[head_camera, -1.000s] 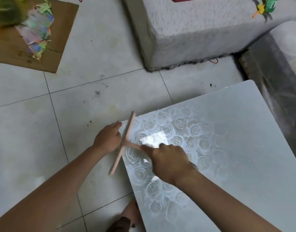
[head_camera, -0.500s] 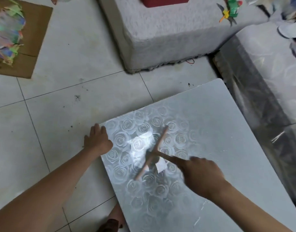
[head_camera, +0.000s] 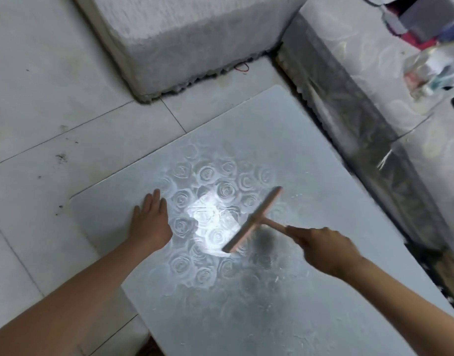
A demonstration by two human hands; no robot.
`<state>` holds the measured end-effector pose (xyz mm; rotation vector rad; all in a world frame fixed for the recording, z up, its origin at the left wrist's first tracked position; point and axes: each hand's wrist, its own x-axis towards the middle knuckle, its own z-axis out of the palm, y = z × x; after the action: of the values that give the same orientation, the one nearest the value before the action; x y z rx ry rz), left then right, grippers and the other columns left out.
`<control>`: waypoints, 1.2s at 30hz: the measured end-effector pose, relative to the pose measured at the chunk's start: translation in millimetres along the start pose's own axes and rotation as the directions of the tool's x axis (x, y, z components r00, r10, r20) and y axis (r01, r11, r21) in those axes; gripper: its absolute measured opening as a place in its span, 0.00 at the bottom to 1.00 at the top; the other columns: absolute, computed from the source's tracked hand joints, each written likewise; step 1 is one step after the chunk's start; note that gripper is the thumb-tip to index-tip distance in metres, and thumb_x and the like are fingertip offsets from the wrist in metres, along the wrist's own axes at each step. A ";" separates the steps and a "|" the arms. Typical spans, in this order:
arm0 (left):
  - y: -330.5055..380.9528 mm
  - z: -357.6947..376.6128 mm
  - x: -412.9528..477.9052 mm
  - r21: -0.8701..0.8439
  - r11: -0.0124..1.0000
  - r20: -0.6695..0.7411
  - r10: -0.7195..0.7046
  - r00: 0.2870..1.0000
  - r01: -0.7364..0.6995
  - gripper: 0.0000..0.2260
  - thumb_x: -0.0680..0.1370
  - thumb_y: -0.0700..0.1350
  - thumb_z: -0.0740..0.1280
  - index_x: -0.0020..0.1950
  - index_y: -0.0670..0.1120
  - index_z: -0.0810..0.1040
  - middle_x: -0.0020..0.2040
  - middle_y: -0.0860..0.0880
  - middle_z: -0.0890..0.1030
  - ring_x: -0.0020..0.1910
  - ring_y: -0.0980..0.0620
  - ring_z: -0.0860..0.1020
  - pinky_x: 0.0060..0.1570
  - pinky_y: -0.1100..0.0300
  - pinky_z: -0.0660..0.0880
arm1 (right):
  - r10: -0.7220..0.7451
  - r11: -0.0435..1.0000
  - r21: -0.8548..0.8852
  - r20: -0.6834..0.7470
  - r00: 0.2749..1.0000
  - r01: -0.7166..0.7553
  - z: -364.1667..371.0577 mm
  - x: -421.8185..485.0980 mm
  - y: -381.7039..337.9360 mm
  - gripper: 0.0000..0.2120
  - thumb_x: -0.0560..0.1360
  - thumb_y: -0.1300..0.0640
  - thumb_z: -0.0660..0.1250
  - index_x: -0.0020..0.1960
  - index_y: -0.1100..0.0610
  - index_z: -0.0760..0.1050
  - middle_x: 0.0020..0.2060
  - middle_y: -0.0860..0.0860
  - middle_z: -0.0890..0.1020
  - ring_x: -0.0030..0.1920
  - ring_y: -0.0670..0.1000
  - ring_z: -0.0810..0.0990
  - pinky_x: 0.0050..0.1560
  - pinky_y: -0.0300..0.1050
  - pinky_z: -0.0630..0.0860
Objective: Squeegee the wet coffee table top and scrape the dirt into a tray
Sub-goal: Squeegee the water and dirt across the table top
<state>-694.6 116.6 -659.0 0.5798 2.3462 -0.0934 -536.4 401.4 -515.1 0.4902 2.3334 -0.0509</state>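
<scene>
The coffee table top (head_camera: 259, 129) is pale grey with a rose pattern and a bright glare patch near its middle. A pink squeegee (head_camera: 254, 219) lies with its blade tilted across the table's centre. My right hand (head_camera: 323, 246) grips its handle from the right. My left hand (head_camera: 150, 220) rests flat on the table near the left edge, fingers straight. Thin white streaks and specks show on the near right part of the top. No tray is in view.
A grey upholstered block (head_camera: 195, 39) stands on the tiled floor (head_camera: 40, 111) beyond the table. To the right runs a plastic-covered sofa (head_camera: 390, 104) with clutter (head_camera: 431, 68) on it. Dark specks dot the floor tiles at left.
The squeegee has travelled from the table's left edge towards the centre-right with my right hand. My left hand moved off the edge onto the table top. The camera view shifted right.
</scene>
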 end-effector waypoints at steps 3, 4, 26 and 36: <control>25.2 0.0 -0.7 0.060 0.998 -0.009 0.031 0.999 -0.031 0.30 0.79 0.47 0.56 0.78 0.41 0.47 0.78 0.43 0.39 0.78 0.45 0.43 0.73 0.47 0.52 | 0.053 0.997 -0.055 0.045 0.998 -0.050 -9.4 -11.7 32.3 0.23 0.79 0.52 0.52 0.69 0.30 0.60 0.55 0.51 0.80 0.53 0.56 0.80 0.48 0.47 0.75; 32.9 -0.8 0.0 0.093 0.995 -0.027 0.048 0.998 -0.045 0.30 0.79 0.47 0.56 0.77 0.41 0.47 0.78 0.43 0.39 0.78 0.46 0.43 0.73 0.47 0.52 | 0.014 0.997 -0.072 0.021 1.000 -0.013 -12.6 -12.8 31.8 0.25 0.79 0.54 0.53 0.70 0.29 0.58 0.54 0.52 0.80 0.52 0.56 0.80 0.45 0.47 0.74; 152.8 -19.4 50.1 0.289 0.913 -0.021 0.307 0.951 -0.288 0.30 0.79 0.45 0.54 0.78 0.42 0.45 0.78 0.43 0.38 0.78 0.46 0.43 0.73 0.49 0.54 | 0.027 0.993 0.112 -0.031 0.999 -0.023 23.2 -13.3 123.8 0.20 0.80 0.50 0.54 0.69 0.35 0.63 0.53 0.53 0.81 0.52 0.59 0.80 0.43 0.47 0.72; 204.0 -33.3 77.8 0.323 0.857 -0.048 0.439 0.897 -0.402 0.30 0.78 0.40 0.56 0.77 0.43 0.48 0.78 0.44 0.40 0.78 0.46 0.44 0.73 0.48 0.56 | 0.022 0.981 0.195 -0.142 0.990 0.007 -20.8 91.3 123.2 0.20 0.80 0.50 0.55 0.70 0.37 0.66 0.61 0.53 0.78 0.59 0.59 0.76 0.49 0.46 0.69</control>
<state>-677.8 336.7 -666.3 1.2753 2.2744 -0.2280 -565.3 549.5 -549.1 0.6176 2.4808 -0.2508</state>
